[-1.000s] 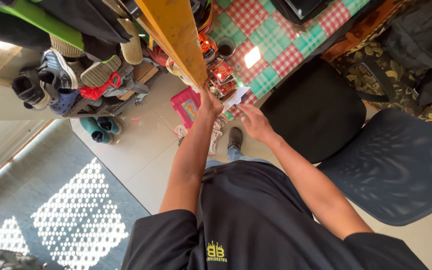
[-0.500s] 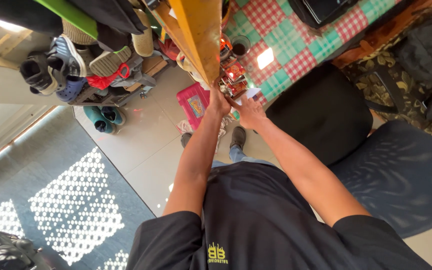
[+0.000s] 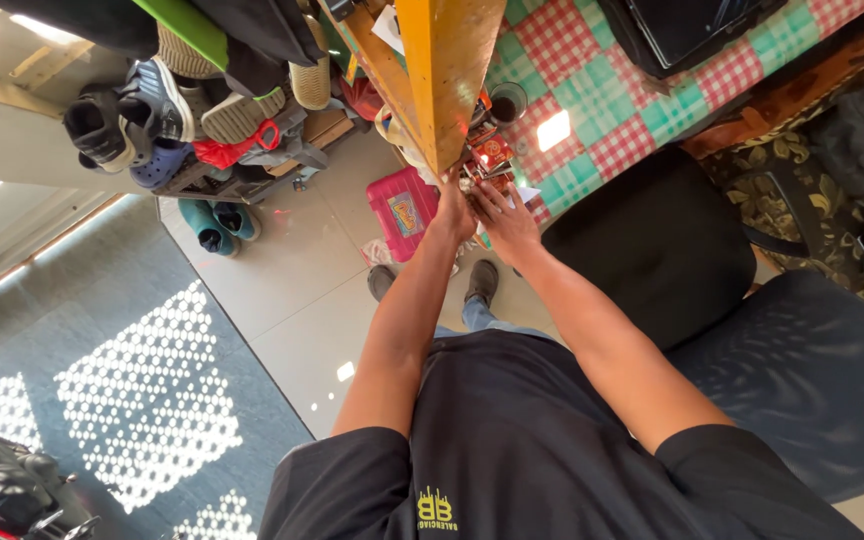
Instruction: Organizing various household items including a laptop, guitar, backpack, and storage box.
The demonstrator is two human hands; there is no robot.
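Both arms stretched up the middle of the frame toward the edge of the bench [image 3: 592,100] with its red, green and white checked cloth; left hand [image 3: 455,215] and right hand [image 3: 507,225] side by side at a clutter of small red packets [image 3: 487,155] near the upper centre; right fingers [image 3: 487,195] spread and laid on the packets, left fingers hidden behind the hand, so cannot tell how far closed or whether anything is held; a yellow wooden beam [image 3: 447,70] slanting down from the top edge, its end just above the hands and covering part of the clutter; a dark cup [image 3: 505,102] beyond the packets; a pink box [image 3: 402,212] on the floor just left of the hands; shoe rack [image 3: 182,110] upper left; black chair [image 3: 642,240] close on the right.
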